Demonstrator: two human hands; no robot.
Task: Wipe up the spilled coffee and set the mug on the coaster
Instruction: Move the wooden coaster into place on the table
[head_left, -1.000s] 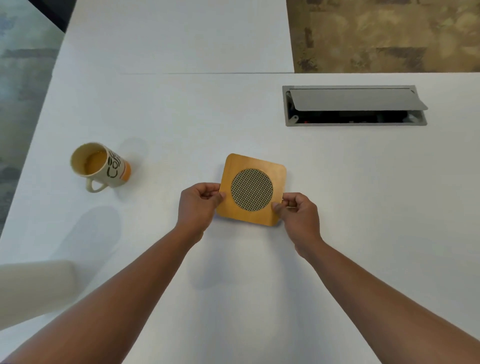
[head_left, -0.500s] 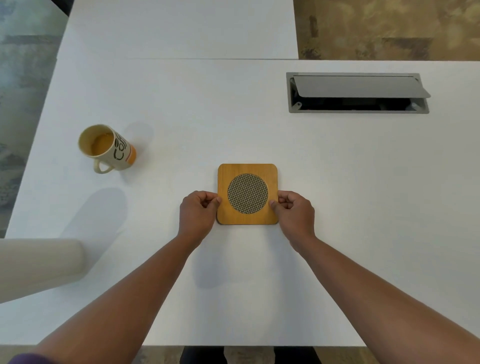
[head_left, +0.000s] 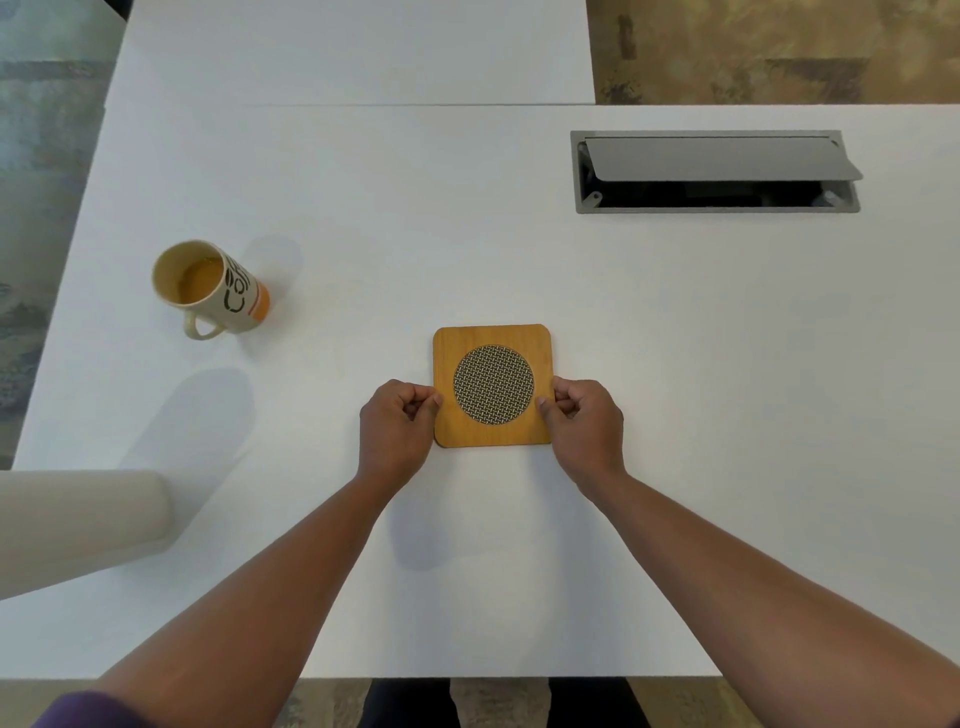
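Note:
A square wooden coaster (head_left: 492, 385) with a round woven inset lies flat on the white table (head_left: 675, 364), square to its front edge. My left hand (head_left: 397, 428) pinches the coaster's left edge and my right hand (head_left: 584, 426) pinches its right edge. A cream mug (head_left: 213, 288) with dark lettering, an orange band at its base and a little coffee inside stands upright at the left, its handle toward me, well apart from the coaster. I see no spilled coffee on the table.
A white paper towel roll (head_left: 78, 525) lies at the lower left edge of the view. A grey cable hatch (head_left: 714, 171) with its lid half raised is set into the table at the far right. Carpet shows beyond the table.
The coaster has turned from a skewed angle to lie square to the table edge, with both hands still on its sides. The mug has stayed in place.

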